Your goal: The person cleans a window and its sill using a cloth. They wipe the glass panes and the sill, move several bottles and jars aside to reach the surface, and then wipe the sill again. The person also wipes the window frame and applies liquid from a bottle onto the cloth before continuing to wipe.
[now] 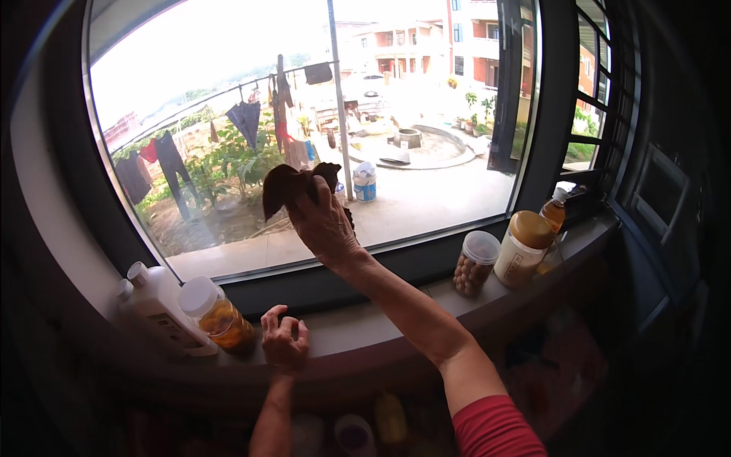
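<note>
My right hand (326, 228) is raised to the window pane (449, 198) and closed on a dark brown cloth (289, 190). Parts of the cloth stick out on both sides of my fingers, and its middle is hidden behind them. Lower down, my left hand (285, 340) is at the windowsill (354, 331), empty, its fingers loosely bent and apart. Just left of it stands a clear jar (221, 318) with a white lid and orange-brown contents. I cannot tell whether the left hand touches the sill.
A white jug (164, 308) leans at the sill's left end. To the right stand a jar of round brown things (474, 266), a white jar with a tan lid (524, 247) and an amber bottle (554, 209). The dark window frame (320, 286) borders the pane.
</note>
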`<action>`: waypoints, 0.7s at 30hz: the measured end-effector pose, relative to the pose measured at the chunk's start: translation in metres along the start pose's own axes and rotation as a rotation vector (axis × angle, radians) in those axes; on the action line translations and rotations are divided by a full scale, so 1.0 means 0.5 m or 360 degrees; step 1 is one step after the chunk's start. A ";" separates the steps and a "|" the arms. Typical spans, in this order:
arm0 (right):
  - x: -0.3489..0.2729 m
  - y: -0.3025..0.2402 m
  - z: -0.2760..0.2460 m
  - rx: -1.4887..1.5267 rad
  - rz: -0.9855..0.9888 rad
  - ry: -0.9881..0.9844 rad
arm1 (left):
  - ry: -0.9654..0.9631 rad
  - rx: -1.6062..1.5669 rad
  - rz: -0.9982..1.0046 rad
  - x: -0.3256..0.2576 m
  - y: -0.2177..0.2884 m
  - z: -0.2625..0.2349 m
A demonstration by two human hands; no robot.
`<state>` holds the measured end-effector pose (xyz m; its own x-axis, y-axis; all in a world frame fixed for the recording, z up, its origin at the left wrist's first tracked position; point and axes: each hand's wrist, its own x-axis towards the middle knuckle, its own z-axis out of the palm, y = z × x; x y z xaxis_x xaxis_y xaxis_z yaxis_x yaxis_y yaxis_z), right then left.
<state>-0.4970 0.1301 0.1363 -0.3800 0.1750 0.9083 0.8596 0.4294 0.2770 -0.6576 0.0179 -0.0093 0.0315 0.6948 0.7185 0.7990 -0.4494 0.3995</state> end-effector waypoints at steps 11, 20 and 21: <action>-0.184 0.207 -0.058 0.1240 0.2095 0.0410 | -0.0018 0.0030 -0.0017 0.000 -0.003 -0.018; -0.262 0.002 0.007 0.0020 0.1451 -0.0230 | -0.0060 -0.0005 -0.0045 -0.001 0.000 -0.010; -0.255 -0.021 0.001 0.0057 0.1363 -0.0289 | -0.0076 -0.0031 -0.0045 0.000 0.001 0.001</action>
<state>-0.4578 0.1038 0.0175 0.3403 0.5869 0.7347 0.8642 0.1127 -0.4903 -0.6570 0.0180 -0.0095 0.0384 0.7332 0.6789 0.7882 -0.4398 0.4305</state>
